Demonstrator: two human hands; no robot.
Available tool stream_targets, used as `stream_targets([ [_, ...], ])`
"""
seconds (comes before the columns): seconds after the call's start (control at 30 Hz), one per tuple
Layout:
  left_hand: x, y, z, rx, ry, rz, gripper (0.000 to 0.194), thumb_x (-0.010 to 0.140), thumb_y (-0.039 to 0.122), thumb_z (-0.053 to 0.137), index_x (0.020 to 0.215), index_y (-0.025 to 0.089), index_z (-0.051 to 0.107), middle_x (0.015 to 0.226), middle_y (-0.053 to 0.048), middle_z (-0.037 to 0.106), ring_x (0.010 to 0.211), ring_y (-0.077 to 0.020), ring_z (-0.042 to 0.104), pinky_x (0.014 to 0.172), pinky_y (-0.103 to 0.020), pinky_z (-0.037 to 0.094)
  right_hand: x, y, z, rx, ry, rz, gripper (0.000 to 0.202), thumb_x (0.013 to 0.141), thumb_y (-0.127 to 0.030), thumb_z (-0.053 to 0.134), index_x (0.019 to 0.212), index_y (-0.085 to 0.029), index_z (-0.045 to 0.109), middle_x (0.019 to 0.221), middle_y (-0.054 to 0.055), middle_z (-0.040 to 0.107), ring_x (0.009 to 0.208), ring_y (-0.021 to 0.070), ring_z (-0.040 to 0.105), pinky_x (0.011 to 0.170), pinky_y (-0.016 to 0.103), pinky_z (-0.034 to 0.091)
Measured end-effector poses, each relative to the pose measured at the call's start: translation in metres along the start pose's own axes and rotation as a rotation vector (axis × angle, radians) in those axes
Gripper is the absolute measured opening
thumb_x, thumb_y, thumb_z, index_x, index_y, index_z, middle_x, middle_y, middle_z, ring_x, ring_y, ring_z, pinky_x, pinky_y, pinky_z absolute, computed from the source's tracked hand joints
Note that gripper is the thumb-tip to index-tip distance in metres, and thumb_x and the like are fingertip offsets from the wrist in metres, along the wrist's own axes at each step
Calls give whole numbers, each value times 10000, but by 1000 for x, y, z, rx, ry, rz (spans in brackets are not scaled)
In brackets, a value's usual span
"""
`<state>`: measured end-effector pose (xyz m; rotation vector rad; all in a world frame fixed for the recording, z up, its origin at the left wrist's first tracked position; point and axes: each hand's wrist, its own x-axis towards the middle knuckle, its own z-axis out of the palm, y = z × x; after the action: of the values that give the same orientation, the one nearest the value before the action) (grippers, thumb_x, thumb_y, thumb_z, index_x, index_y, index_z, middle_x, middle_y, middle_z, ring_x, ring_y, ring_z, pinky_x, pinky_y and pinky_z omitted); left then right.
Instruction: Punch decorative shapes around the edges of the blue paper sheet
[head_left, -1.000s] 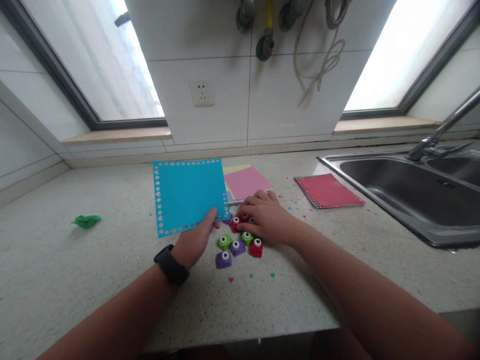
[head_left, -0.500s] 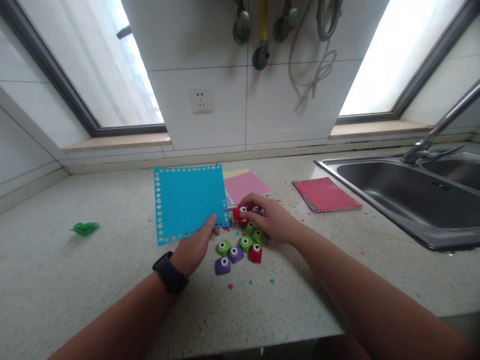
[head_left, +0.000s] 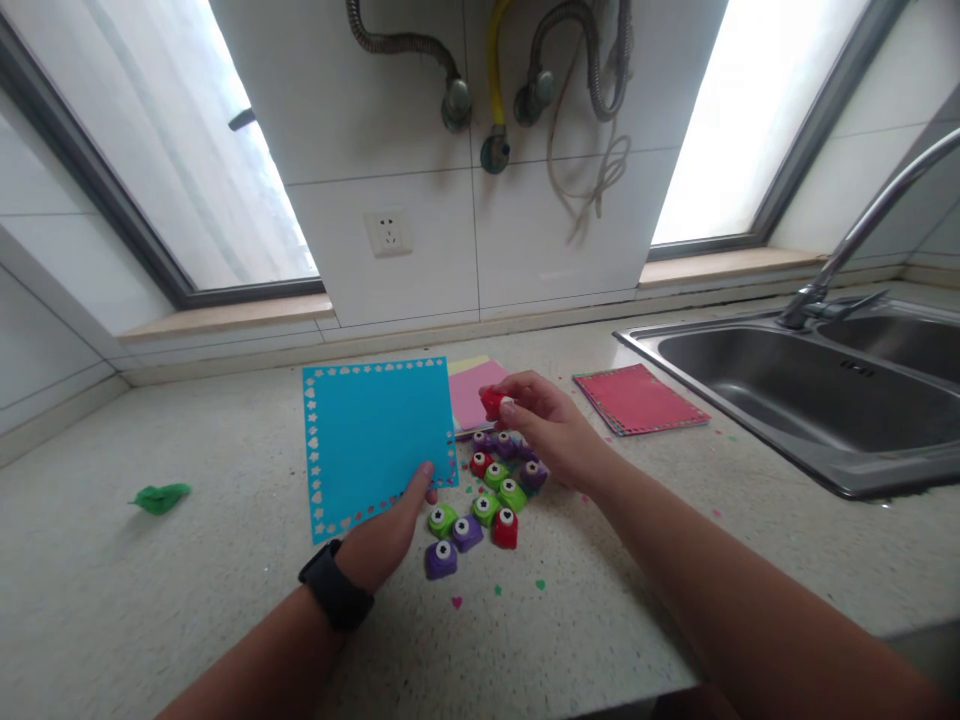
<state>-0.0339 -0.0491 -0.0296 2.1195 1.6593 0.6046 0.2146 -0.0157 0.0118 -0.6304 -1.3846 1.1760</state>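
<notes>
My left hand (head_left: 394, 525) grips a blue sheet of paper (head_left: 375, 440) by its lower right corner, thumb on top. Small star and heart shapes are cut along the sheet's top, left and bottom edges, and along part of the right edge. Between the thumb and fingers of my right hand (head_left: 551, 425) is a red craft punch (head_left: 495, 402), lifted above the counter just right of the sheet. Below it lie several more punches, among them a green punch (head_left: 512, 493), a purple punch (head_left: 442, 559) and another red punch (head_left: 505, 528).
Pink paper (head_left: 474, 395) lies partly behind the blue sheet. A stack of red paper (head_left: 641, 398) rests near the steel sink (head_left: 757, 390) on the right. A crumpled green piece (head_left: 160, 498) is at left. Tiny paper cutouts (head_left: 457, 602) are scattered about the counter (head_left: 247, 590).
My right hand has raised the red punch off the group, baring the purple punches beneath. The camera view has tilted up and turned slightly right.
</notes>
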Motion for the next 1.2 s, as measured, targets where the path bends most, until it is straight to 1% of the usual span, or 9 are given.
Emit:
stream_targets([
  [0.07,-2,9,1,-11,111,-48,476,926,522,383,923,227,756,902,-76,778,960,-285,712,1028,-431,481,1,-1,-1,7,69,-42,378,830,-261,769,1167,-281,600,1060,24,676,956,150,641,848,333,526],
  [0.13,-4,16,4,-11,222,-88,469,908,565,423,892,231,752,917,-88,779,1016,-303,701,1057,-462,459,1,-4,-2,-4,136,-64,484,772,-234,818,1200,-274,597,1033,23,676,957,153,637,850,326,523],
  [0.4,-10,27,17,29,439,-138,365,804,556,600,934,250,751,1032,-87,778,1186,-350,633,1120,-528,403,-5,-23,2,-56,158,-260,376,705,-165,856,1021,-238,666,953,9,681,884,144,631,819,311,526],
  [0.57,-11,21,28,-71,421,-190,487,792,526,621,1177,238,703,1222,-89,727,1276,-373,573,1107,-544,443,-8,-27,5,-63,128,-295,381,701,-187,856,1018,-239,650,956,17,678,895,160,641,848,337,538],
  [0.63,-11,17,33,-101,483,-238,597,803,525,598,1301,199,632,1344,-110,657,1372,-386,477,1152,-558,396,-10,-29,6,-73,107,-285,382,709,-224,854,1025,-242,639,983,28,677,923,174,643,868,353,538],
  [0.73,-11,12,36,-72,297,-229,647,825,578,585,1385,254,570,1371,-65,642,1419,-383,417,1175,-572,373,-12,-33,6,-80,84,-269,377,724,-261,847,1031,-251,629,1008,38,675,960,191,640,908,377,529],
  [0.8,-12,11,37,-57,282,-208,643,844,582,574,1409,277,546,1357,-57,652,1419,-387,416,1172,-589,373,-13,-34,7,-89,79,-258,374,728,-274,844,1031,-252,625,1014,43,675,969,201,639,922,392,526],
  [0.97,-13,9,38,-32,472,-102,668,846,553,618,1444,284,489,1385,-64,633,1439,-394,377,1209,-621,276,-14,-34,6,-98,57,-260,369,725,-261,849,1025,-246,634,1006,41,674,966,199,638,921,388,526],
  [1.2,-11,3,35,22,367,-166,707,838,623,537,1399,192,532,1461,-107,558,1496,-413,243,1210,-647,261,-13,-29,5,-103,10,-225,386,735,-231,847,1084,-239,683,1027,46,663,951,187,632,873,375,528],
])
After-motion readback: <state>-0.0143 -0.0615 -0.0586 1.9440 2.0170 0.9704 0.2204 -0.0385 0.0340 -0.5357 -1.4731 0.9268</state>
